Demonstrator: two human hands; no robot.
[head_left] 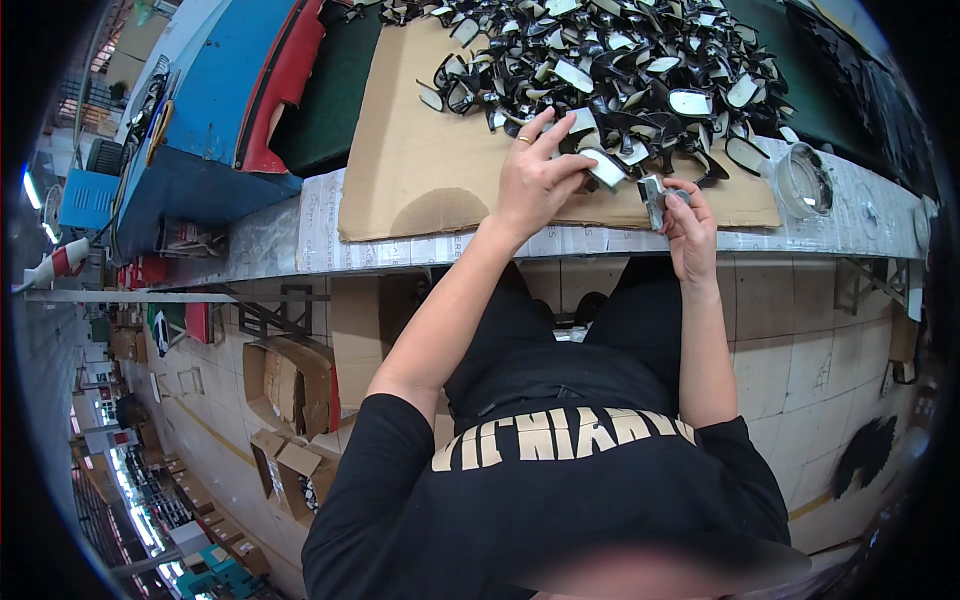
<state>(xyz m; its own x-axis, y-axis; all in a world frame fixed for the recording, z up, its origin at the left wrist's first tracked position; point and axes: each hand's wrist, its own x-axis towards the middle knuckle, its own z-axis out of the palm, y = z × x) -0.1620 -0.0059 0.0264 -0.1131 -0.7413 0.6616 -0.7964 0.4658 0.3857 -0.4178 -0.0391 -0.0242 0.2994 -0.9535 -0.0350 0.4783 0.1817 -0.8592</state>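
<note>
My left hand (541, 178) reaches over the near edge of the pile, a ring on one finger. Its thumb and a finger close on a small shoe heel (606, 168) with a pale flat face. To its right, my right hand (690, 228) pinches a small grey metal block (652, 202) between thumb and fingers. What the block is, I cannot make out. Beyond both hands lies a heap of black, curved shoe heels (690, 102) with pale oval faces, spread on a flat cardboard sheet (400, 150).
A clear round container (804, 180) stands on the wrapped table edge (300, 240) at right. A blue machine housing (205, 110) with a red panel (277, 100) is at left. Open cardboard boxes (290, 385) sit on the floor below left. Black plastic (850, 90) lies at far right.
</note>
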